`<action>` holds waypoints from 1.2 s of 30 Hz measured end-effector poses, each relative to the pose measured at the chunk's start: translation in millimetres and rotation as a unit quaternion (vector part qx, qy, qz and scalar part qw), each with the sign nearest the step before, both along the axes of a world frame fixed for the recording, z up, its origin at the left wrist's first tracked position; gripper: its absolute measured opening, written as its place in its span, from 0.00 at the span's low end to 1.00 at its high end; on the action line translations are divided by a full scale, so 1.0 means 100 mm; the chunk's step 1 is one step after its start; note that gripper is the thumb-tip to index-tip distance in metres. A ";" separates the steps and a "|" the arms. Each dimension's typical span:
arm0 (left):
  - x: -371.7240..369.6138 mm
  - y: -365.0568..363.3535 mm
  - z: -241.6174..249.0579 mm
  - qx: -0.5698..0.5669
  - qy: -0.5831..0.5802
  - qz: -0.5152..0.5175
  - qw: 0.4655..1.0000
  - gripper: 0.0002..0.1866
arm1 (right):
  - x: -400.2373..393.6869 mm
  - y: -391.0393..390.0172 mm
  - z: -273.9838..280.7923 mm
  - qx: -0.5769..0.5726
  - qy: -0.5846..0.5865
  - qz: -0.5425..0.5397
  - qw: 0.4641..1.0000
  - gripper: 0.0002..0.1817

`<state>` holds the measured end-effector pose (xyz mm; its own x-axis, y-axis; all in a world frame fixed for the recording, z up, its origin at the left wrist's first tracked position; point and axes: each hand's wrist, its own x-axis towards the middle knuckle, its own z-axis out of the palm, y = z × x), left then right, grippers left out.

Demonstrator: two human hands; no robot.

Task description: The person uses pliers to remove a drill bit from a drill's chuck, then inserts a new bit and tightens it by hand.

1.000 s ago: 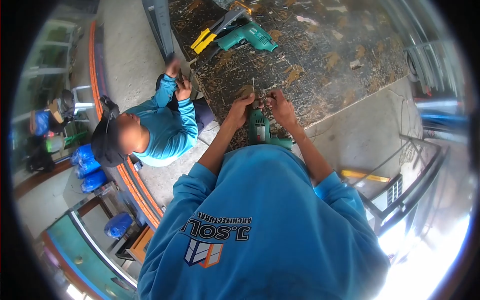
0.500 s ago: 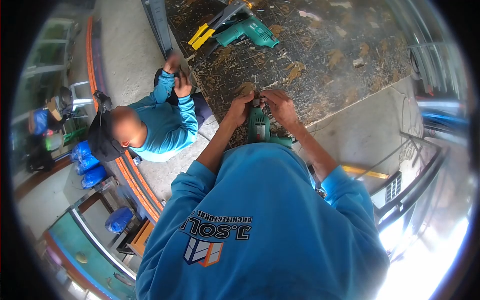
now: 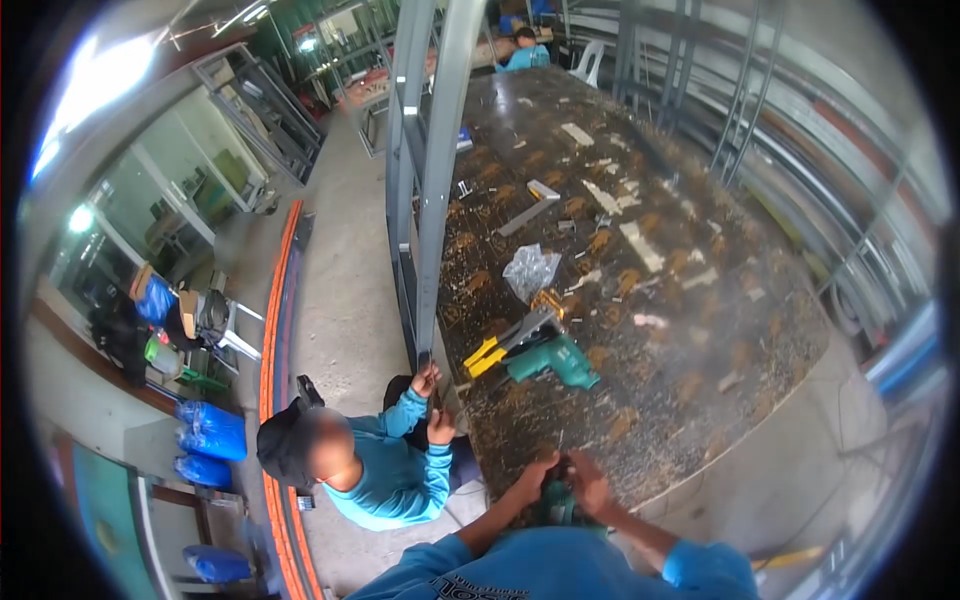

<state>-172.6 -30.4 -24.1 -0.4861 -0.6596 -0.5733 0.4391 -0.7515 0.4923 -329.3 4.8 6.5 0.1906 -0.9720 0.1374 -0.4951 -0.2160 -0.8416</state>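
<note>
The long dark surface (image 3: pixel 700 330) fills most of my view, scarred and littered with scraps, and everything else I place against it. Along its left edge stands an upright grey metal frame (image 3: pixel 437 180), and a co-worker in a blue sleeve (image 3: pixel 400 470) crouches at that edge with both hands on the frame's foot, probably steadying it. At the near edge my left hand (image 3: pixel 530 478) and right hand (image 3: pixel 590 482) come together over a green drill (image 3: pixel 553 507), the grip of each closed on its front end, I judge to work at the chuck; the thin bit points up. Further in on the surface lie a second green drill (image 3: pixel 555 362), a yellow-handled tool (image 3: pixel 500 347) touching it, and a crumpled plastic bag (image 3: pixel 530 270) beyond. Nothing on the surface blocks my hands.
</note>
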 end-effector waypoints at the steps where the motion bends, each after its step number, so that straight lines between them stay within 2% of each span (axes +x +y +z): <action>1: -0.01 0.00 0.03 0.000 -0.011 0.003 1.000 0.14 | 0.07 -0.01 0.03 -0.072 0.044 -0.027 0.996 0.23; 2: 0.02 0.03 0.04 0.007 -0.026 0.002 1.000 0.14 | 0.15 0.00 0.04 -0.137 0.084 -0.057 0.985 0.23; 4: 0.01 0.02 0.20 0.007 -0.045 0.014 0.999 0.13 | 0.19 -0.04 0.04 -0.157 0.062 -0.070 0.983 0.20; 6: -0.05 0.04 0.35 -0.047 -0.122 -0.007 0.991 0.16 | 0.21 0.01 -0.03 -0.093 0.066 -0.110 0.987 0.18; 8: -0.08 0.06 0.29 -0.051 -0.150 -0.003 0.987 0.16 | 0.22 0.01 -0.05 -0.100 0.075 -0.120 0.985 0.17; 10: -0.09 0.09 0.20 -0.054 -0.179 0.001 0.982 0.17 | 0.24 0.04 -0.03 -0.038 0.068 -0.131 0.988 0.15; 11: -0.10 0.09 0.14 -0.073 -0.238 0.011 0.969 0.18 | 0.27 0.04 -0.03 -0.038 0.071 -0.133 0.988 0.15; 12: -0.13 0.10 0.08 -0.091 -0.294 0.021 0.951 0.20 | 0.30 0.04 -0.05 -0.007 0.012 -0.154 0.988 0.16; 13: -0.13 0.13 0.01 -0.088 -0.288 0.019 0.953 0.20 | 0.34 0.09 -0.07 0.026 -0.047 -0.174 0.983 0.17; 15: -0.17 0.14 -0.04 -0.164 -0.341 0.041 0.925 0.23 | 0.38 0.11 -0.05 0.026 -0.044 -0.182 0.982 0.19; 16: -0.17 0.18 -0.03 -0.156 -0.336 0.048 0.928 0.23 | 0.40 0.18 -0.02 0.031 -0.054 -0.190 0.980 0.22; 17: -0.16 0.16 -0.03 -0.192 -0.406 0.019 0.893 0.24 | 0.37 0.18 0.01 0.130 -0.093 -0.180 0.971 0.25; 18: -0.15 0.15 0.00 -0.227 -0.472 -0.016 0.851 0.25 | 0.37 0.16 0.05 0.134 -0.088 -0.177 0.971 0.25; 20: -0.16 0.16 0.03 -0.251 -0.480 -0.005 0.840 0.25 | 0.38 0.13 0.10 0.215 -0.073 -0.179 0.957 0.25; 22: -0.19 0.20 0.05 -0.291 -0.496 0.035 0.817 0.26 | 0.42 0.15 -0.08 0.161 -0.069 -0.220 0.960 0.24; 24: -0.21 0.19 -0.09 -0.289 -0.503 0.001 0.814 0.21 | 0.44 0.16 -0.40 0.110 -0.029 -0.266 0.957 0.24; 25: -0.23 0.19 0.01 -0.307 -0.516 0.018 0.799 0.22 | 0.42 0.13 -0.42 0.108 -0.043 -0.236 0.965 0.28; 26: -0.22 0.19 -0.08 -0.318 -0.500 0.036 0.804 0.23 | 0.42 0.11 -0.24 0.148 -0.017 -0.210 0.966 0.26; 27: -0.21 0.20 0.00 -0.306 -0.545 0.014 0.781 0.25 | 0.45 0.13 -0.16 0.123 -0.069 -0.175 0.974 0.27; 28: -0.19 0.26 0.03 -0.305 -0.489 0.006 0.817 0.24 | 0.44 0.19 -0.24 0.138 -0.050 -0.170 0.974 0.27; 29: -0.11 0.28 0.10 -0.295 -0.498 0.012 0.816 0.24 | 0.49 0.13 -0.31 0.132 -0.044 -0.183 0.973 0.28; 31: -0.11 0.28 0.25 -0.316 -0.548 -0.098 0.768 0.23 | 0.52 0.12 -0.32 0.114 -0.033 -0.180 0.976 0.28; 32: -0.12 0.27 0.20 -0.320 -0.546 -0.098 0.768 0.23 | 0.51 0.09 -0.33 0.089 -0.019 -0.174 0.981 0.28; 34: -0.16 0.31 0.06 -0.288 -0.528 -0.008 0.799 0.22 | 0.53 0.11 -0.26 0.096 0.006 -0.168 0.981 0.28; 36: -0.20 0.33 -0.02 -0.290 -0.537 0.004 0.792 0.25 | 0.53 0.11 -0.26 0.112 0.014 -0.199 0.973 0.29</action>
<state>-192.6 2.5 -25.8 0.0823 -0.9643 -0.2517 -0.4631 -0.2606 0.8471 -275.9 15.4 -19.1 -0.2069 -0.9745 -0.0864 -0.5253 0.1852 -0.8305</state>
